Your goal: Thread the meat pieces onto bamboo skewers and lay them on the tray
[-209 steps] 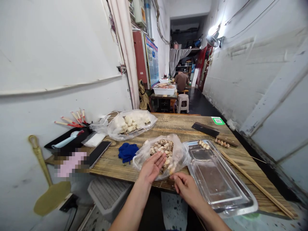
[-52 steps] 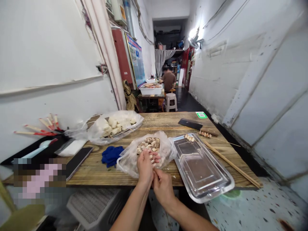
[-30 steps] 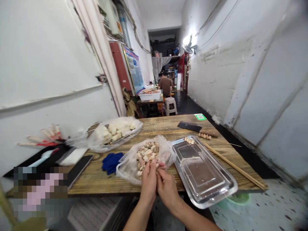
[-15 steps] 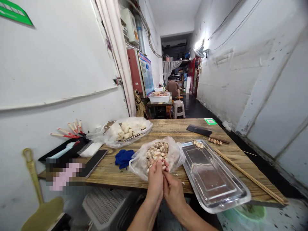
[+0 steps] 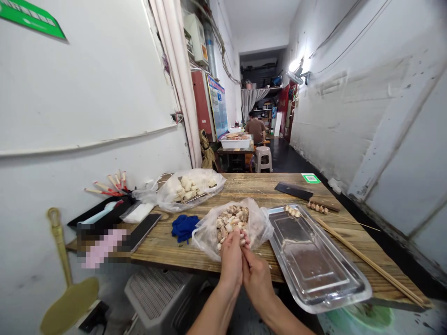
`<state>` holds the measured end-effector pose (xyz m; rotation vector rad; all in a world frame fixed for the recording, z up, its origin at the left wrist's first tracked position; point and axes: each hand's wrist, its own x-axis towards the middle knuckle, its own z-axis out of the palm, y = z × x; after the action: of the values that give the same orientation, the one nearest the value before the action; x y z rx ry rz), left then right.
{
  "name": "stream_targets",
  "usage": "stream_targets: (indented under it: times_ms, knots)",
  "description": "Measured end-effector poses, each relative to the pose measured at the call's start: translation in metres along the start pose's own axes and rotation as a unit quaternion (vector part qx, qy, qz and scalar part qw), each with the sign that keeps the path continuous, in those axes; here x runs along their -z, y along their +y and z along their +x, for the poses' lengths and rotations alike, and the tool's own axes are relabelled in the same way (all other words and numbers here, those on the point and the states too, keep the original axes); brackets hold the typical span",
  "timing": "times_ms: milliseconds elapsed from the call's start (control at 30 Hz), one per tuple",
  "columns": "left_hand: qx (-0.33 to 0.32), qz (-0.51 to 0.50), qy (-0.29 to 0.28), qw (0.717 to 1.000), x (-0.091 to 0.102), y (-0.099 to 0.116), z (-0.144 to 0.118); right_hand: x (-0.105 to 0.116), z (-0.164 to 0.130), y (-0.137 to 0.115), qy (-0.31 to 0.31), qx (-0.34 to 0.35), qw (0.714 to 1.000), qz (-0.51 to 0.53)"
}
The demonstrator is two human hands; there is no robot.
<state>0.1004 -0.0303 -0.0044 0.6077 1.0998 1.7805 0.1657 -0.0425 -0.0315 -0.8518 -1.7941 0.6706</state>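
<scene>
My left hand (image 5: 231, 258) is closed at the near edge of an open clear plastic bag (image 5: 206, 235), its fingers pinching pale garlic cloves (image 5: 243, 240). Right beside it and touching it, my right hand (image 5: 258, 277) is closed too; whatever its fingers grip is hidden. Loose garlic cloves (image 5: 232, 216) fill the bag just beyond my fingertips. To the right lies a shallow metal tray (image 5: 310, 260), with a skewer of garlic cloves (image 5: 292, 211) across its far end.
Bamboo skewers (image 5: 373, 260) lie right of the tray, near a cleaver (image 5: 293, 190) and more skewered garlic (image 5: 317, 207). A blue cloth (image 5: 185, 228), a bag of pale pieces (image 5: 190, 188) and a black box (image 5: 101, 216) are left. A person (image 5: 256, 129) sits far back.
The view has shifted slightly, so everything sits a little further right in the picture. Both hands stay together at the bag's near edge, with hardly any change in their grip.
</scene>
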Motion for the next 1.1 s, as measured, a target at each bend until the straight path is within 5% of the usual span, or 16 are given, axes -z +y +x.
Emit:
stream_targets:
  times_ms: [467, 733, 933, 1100]
  knots:
    - [0.019, 0.010, 0.015, 1.000, -0.006, 0.001, 0.003, 0.001, 0.001, 0.006, 0.009, -0.031, 0.999, -0.007]
    - [0.044, -0.008, -0.028, 0.999, -0.006, 0.007, -0.003, 0.005, 0.006, 0.010, 0.028, -0.039, 0.999, 0.003]
    - [-0.008, 0.108, -0.007, 0.994, -0.003, 0.001, -0.008, 0.006, 0.007, 0.006, 0.021, -0.062, 0.998, 0.021]
    - [-0.020, 0.109, 0.020, 0.994, -0.004, -0.005, -0.010, 0.004, 0.005, 0.002, 0.022, -0.046, 0.998, 0.041]
